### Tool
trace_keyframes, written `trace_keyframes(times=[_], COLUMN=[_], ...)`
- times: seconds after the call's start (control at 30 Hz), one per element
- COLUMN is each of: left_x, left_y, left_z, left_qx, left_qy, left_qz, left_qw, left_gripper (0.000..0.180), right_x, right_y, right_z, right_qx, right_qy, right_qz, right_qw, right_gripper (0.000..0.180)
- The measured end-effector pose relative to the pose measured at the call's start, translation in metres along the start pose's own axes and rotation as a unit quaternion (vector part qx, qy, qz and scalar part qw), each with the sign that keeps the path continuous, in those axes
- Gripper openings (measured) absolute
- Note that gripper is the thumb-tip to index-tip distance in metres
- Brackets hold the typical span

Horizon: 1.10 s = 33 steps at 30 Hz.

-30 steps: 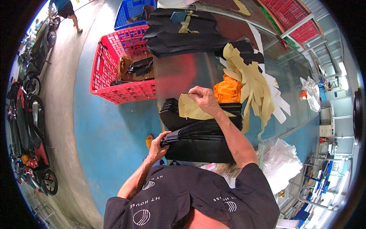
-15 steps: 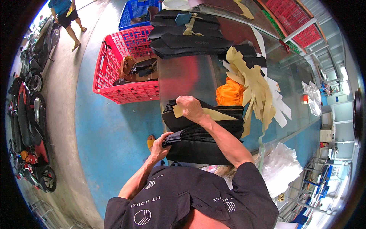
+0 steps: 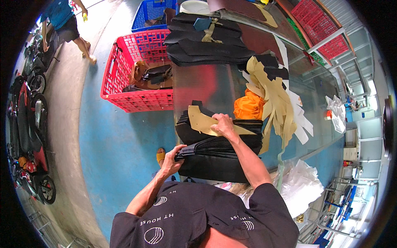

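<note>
The right hand [image 3: 223, 124] lies flat, fingers closed down on a tan paper pattern [image 3: 202, 122], pressing it against the top of a stack of black cut pieces [image 3: 223, 140]. The pattern sticks out to the left of that hand and a thin point of it runs out to the right, under the wrist. The left hand [image 3: 171, 159] is curled shut around the near left corner of the same stack, thumb on top, pinching several layers together.

The stack sits at the near edge of a shiny metal table [image 3: 206, 87], partly overhanging toward the person. Just beyond it lie an orange cloth [image 3: 248, 105] and a loose heap of tan and white paper strips [image 3: 277, 103]; farther up the table is another pile of black pieces [image 3: 206, 41]. A red crate [image 3: 136, 95] stands on the blue floor to the left, with a blue crate [image 3: 153, 14] behind it.

Risk, as I judge it: the pattern is held by 1 hand only, so it could slide on the slick black material and end up out of line. The overhanging layers could also slip from the left hand's pinch and spill to the floor.
</note>
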<state>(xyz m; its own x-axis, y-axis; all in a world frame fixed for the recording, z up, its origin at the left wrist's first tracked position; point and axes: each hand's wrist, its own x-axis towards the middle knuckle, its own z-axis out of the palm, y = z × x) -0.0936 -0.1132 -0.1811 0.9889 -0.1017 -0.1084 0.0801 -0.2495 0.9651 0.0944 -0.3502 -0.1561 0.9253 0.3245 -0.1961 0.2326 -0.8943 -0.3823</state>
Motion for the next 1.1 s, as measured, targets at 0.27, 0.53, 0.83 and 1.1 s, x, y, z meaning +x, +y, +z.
trace_keyframes(times=[0.27, 0.53, 0.83, 1.1], left_x=[-0.001, -0.003, -0.003, 0.029], left_y=[0.001, 0.003, 0.027, 0.114], left_z=[0.001, -0.001, -0.001, -0.006], left_qx=[-0.02, -0.015, 0.018, 0.061], left_qy=[0.004, 0.018, -0.011, -0.007], left_qz=[-0.005, -0.01, 0.024, 0.148], left_qw=[1.0, 1.0, 0.999, 0.987], left_gripper=[0.056, 0.053, 0.056, 0.058], right_x=[-0.005, 0.071, -0.011, -0.089], right_y=[-0.025, 0.021, 0.056, -0.016], right_z=[-0.042, -0.206, -0.157, -0.062], right_qx=[0.352, 0.246, 0.295, 0.154], right_qy=[-0.045, 0.445, 0.13, -0.127], right_qz=[-0.137, 0.049, -0.169, -0.225], right_qw=[0.925, 0.86, 0.931, 0.954], right_gripper=[0.009, 0.025, 0.065, 0.099])
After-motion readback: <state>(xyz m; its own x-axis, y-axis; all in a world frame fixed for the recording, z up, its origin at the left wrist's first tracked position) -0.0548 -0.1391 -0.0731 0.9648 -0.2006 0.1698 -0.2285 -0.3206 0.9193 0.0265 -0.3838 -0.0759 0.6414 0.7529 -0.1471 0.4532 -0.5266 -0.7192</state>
